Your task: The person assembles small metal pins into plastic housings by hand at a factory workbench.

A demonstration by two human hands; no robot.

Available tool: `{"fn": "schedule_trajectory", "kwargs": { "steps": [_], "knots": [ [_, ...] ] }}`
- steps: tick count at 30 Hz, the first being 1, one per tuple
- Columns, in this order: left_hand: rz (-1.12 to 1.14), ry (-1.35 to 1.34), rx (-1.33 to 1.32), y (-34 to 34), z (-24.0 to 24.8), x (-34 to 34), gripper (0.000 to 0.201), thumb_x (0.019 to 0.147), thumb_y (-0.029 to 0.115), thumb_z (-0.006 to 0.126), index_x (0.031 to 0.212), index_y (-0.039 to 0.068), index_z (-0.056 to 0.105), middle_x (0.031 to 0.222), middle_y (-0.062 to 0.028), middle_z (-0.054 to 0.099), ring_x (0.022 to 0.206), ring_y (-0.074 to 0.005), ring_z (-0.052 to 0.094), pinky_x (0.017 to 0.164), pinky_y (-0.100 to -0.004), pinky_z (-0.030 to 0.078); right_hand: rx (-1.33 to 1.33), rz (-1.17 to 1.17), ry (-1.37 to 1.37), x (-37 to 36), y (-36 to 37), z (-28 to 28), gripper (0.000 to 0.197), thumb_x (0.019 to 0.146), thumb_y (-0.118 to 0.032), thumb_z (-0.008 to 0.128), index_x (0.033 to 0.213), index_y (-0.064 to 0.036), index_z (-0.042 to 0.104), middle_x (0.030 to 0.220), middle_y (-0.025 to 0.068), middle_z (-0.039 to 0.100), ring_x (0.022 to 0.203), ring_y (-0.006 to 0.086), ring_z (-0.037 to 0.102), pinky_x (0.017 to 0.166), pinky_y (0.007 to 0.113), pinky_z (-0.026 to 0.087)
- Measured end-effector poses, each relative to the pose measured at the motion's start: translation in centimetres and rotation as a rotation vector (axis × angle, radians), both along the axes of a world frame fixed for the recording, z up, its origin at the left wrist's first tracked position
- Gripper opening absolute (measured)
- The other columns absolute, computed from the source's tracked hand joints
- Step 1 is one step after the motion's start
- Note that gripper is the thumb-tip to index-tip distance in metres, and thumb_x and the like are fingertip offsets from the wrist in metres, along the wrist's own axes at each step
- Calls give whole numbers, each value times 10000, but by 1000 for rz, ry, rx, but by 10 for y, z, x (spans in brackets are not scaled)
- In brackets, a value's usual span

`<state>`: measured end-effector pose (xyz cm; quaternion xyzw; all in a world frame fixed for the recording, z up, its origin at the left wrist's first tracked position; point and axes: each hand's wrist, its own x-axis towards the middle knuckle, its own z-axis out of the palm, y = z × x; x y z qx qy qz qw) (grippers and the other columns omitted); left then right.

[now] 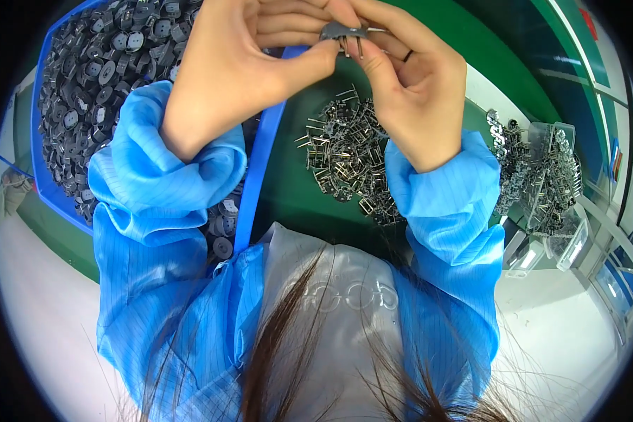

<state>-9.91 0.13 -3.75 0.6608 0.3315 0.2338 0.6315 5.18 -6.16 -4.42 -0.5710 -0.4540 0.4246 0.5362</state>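
At the top of the view, my left hand (235, 74) pinches one end of a small dark grey plastic part (339, 31) between thumb and fingers. My right hand (422, 88), with a dark ring on one finger, closes on the other end of the same part. Thin metal pins (361, 48) stick down from it beside my right thumb. Fingers cover much of the part, so how the pins sit in it is hard to tell. Just below my hands lies a heap of small metal pin pieces (344, 148), partly hidden by my right sleeve.
On the left, a blue bin (257, 162) is full of dark grey plastic parts (74, 91), some round. To the right, more metal pieces lie around and in a clear plastic tray (570, 132). The work surface (288, 197) is green.
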Motion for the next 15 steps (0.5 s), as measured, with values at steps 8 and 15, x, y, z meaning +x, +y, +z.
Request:
{"fn": "schedule_trajectory", "kwargs": {
  "steps": [8,15],
  "knots": [
    [3,175,603,25,0,-14,261,769,-18,667,1017,22,598,1050,-79,612,991,-219,615,798,-308,512,247,-48,-711,58,38,-25,185,800,34,622,966,-8,692,946,150,626,807,226,644,676,287,518],
    [-385,600,624,41,-16,-37,351,672,-77,668,988,57,596,984,-83,628,903,-244,601,658,-319,488,-36,-42,-1120,117,50,-82,216,817,-96,609,1009,-12,660,1012,183,560,899,363,553,855,403,440]
  ]
}}
